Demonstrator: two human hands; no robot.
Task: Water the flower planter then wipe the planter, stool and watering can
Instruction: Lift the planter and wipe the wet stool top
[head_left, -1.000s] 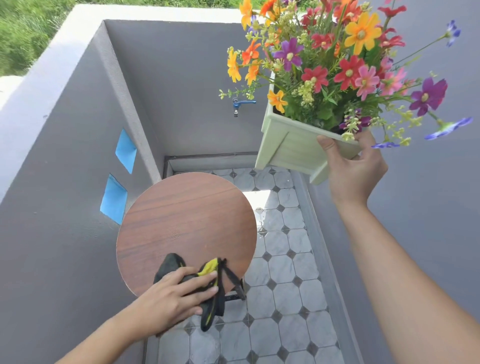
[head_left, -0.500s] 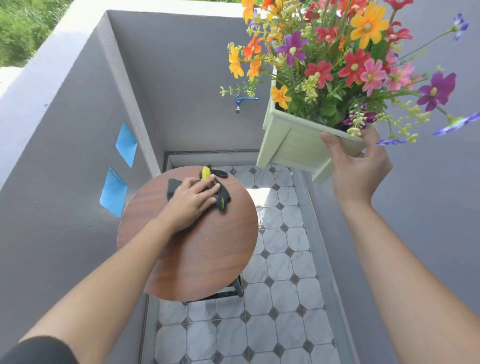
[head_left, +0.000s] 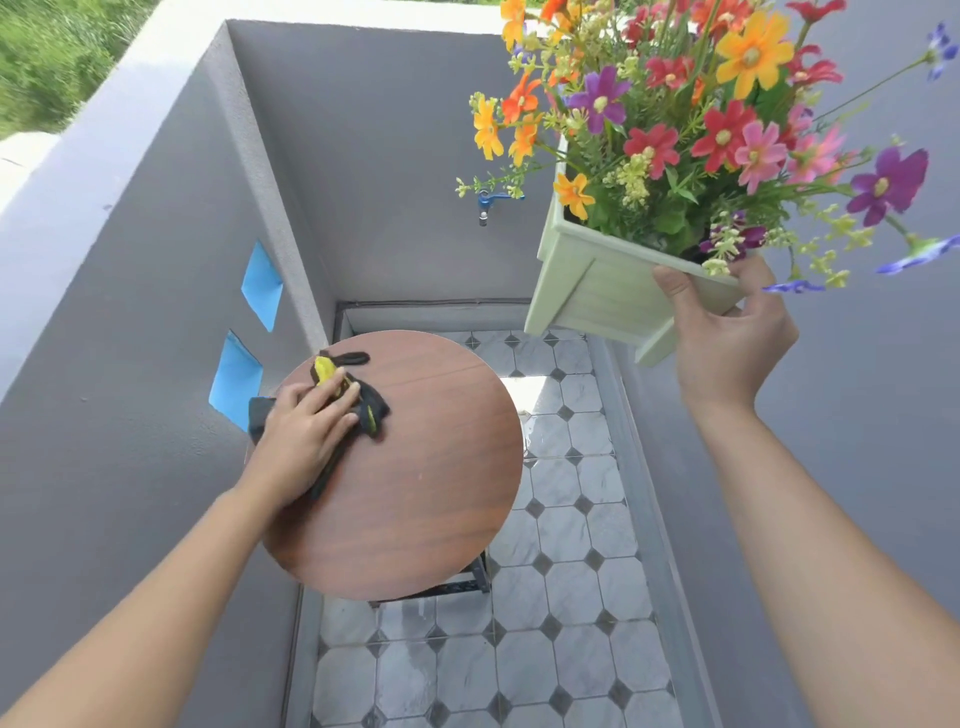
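A round wooden stool (head_left: 415, 483) stands on the tiled floor. My left hand (head_left: 304, 439) presses a black and yellow cloth (head_left: 366, 402) flat on the stool's far left part. My right hand (head_left: 727, 338) holds up a pale green planter (head_left: 597, 291) by its near rim, tilted, in the air to the right of the stool. Colourful flowers (head_left: 701, 119) fill the planter. The watering can is not in view.
Grey walls (head_left: 130, 312) close in on the left, back and right. A blue tap (head_left: 488, 200) juts from the back wall. Two blue squares (head_left: 236, 379) sit on the left wall. The wet tiled floor (head_left: 561, 649) lies below.
My left hand swept the cloth from the stool's near edge to its far side, then slightly left. The planter stays held up in my right hand.
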